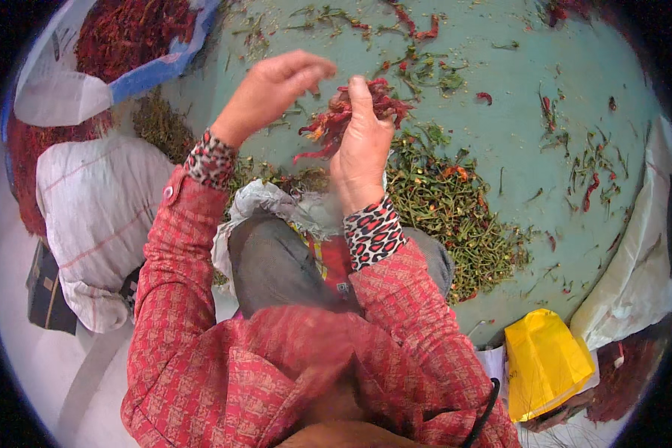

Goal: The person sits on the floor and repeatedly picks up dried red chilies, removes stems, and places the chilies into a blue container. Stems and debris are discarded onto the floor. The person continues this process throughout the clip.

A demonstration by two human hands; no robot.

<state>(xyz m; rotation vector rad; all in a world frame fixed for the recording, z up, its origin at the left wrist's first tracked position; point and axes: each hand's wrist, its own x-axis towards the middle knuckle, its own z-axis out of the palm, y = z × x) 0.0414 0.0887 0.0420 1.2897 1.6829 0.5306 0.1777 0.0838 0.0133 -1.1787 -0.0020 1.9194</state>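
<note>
My right hand [361, 142] is wrapped round a bunch of dried red chillies [334, 123], its thumb pressed on top. The wrinkled pods stick out on both sides of the fist. Just left of the bunch and apart from it, my left hand [280, 84] has its fingers bent and drawn together, slightly blurred. A tiny dark bit shows under its fingertips, too small to name. Below and right of my right hand spreads a heap of green chilli stems [455, 224], with a few red and orange scraps among them.
A blue-edged sack [138, 86] of red chillies lies open at the far left, near a white cloth bundle [101, 216]. Stems and chilli pieces are scattered over the green floor [515, 142]. A yellow bag [549, 366] and a pale sheet [627, 246] lie at right.
</note>
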